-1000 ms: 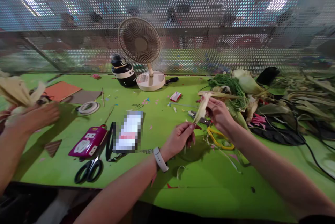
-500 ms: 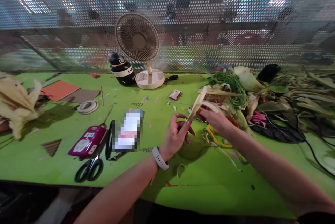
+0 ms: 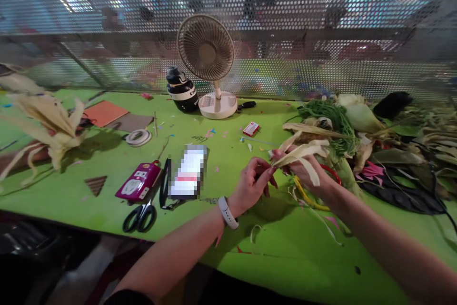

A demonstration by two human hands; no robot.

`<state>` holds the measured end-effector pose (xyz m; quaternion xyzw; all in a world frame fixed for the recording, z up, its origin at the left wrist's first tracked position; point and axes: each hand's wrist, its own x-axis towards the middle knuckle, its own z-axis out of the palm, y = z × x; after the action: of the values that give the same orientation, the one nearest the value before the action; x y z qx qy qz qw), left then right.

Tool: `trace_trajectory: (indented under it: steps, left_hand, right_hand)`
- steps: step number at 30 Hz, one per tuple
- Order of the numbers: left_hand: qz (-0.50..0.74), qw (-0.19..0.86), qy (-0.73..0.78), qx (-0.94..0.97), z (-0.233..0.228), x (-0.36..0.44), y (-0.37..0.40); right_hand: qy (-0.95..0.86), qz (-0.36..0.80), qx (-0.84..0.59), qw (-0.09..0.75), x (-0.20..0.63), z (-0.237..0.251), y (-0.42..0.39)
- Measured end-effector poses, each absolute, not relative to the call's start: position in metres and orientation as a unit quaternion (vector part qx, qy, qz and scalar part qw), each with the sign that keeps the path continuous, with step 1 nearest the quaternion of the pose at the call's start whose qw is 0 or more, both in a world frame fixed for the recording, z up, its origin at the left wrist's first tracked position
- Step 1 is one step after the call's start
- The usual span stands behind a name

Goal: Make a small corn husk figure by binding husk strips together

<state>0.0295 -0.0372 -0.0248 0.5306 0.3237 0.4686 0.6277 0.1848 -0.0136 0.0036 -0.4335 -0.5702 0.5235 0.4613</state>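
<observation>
My left hand (image 3: 253, 183) pinches the near end of pale dried corn husk strips (image 3: 303, 152) just above the green table (image 3: 285, 257). My right hand (image 3: 314, 177) grips the same strips from the right, and they fan out over its fingers. A white band sits on my left wrist. Yellow-handled scissors (image 3: 307, 196) lie on the table under my right hand, partly hidden by it.
A heap of husks and green cord (image 3: 332, 117) fills the right side. A small fan (image 3: 209, 60), a dark bottle (image 3: 182, 91), black scissors (image 3: 141, 214), a magenta power strip (image 3: 137, 187), a tape roll (image 3: 137, 137) and a husk bundle (image 3: 50, 122) lie to the left.
The single upright husk strip now lies spread in several strips over my right hand. My left hand has closed on its near end. The other person's arm at the left is gone.
</observation>
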Motion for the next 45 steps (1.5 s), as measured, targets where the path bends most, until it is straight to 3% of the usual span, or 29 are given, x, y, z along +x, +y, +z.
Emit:
trace_trajectory:
  steps: [6, 18, 27, 33, 38, 43, 45]
  left_hand:
    - [0.454, 0.65, 0.345, 0.503, -0.025, 0.031, -0.034]
    - [0.432, 0.667, 0.353, 0.494, -0.023, 0.031, -0.031]
    - [0.45, 0.641, 0.372, 0.498, -0.031, 0.032, -0.026]
    - [0.438, 0.619, 0.374, 0.534, -0.032, 0.031, -0.028]
    - [0.449, 0.629, 0.354, 0.527, -0.026, 0.029, -0.025]
    - [0.521, 0.629, 0.371, 0.443, -0.022, 0.024, -0.014]
    - [0.542, 0.621, 0.384, 0.416, -0.023, 0.022, -0.01]
  right_hand:
    - [-0.575, 0.552, -0.433, 0.42, 0.183, 0.021, -0.017]
    - [-0.609, 0.547, -0.41, 0.403, 0.184, 0.007, -0.007]
    - [-0.673, 0.454, -0.449, 0.372, 0.184, 0.013, -0.006]
    - [-0.654, 0.49, -0.462, 0.345, 0.188, 0.012, -0.008]
    - [-0.6, 0.494, -0.497, 0.385, 0.182, 0.022, 0.001]
    - [-0.483, 0.469, -0.515, 0.53, 0.176, 0.029, 0.021]
    - [-0.476, 0.457, -0.512, 0.55, 0.173, 0.026, 0.021]
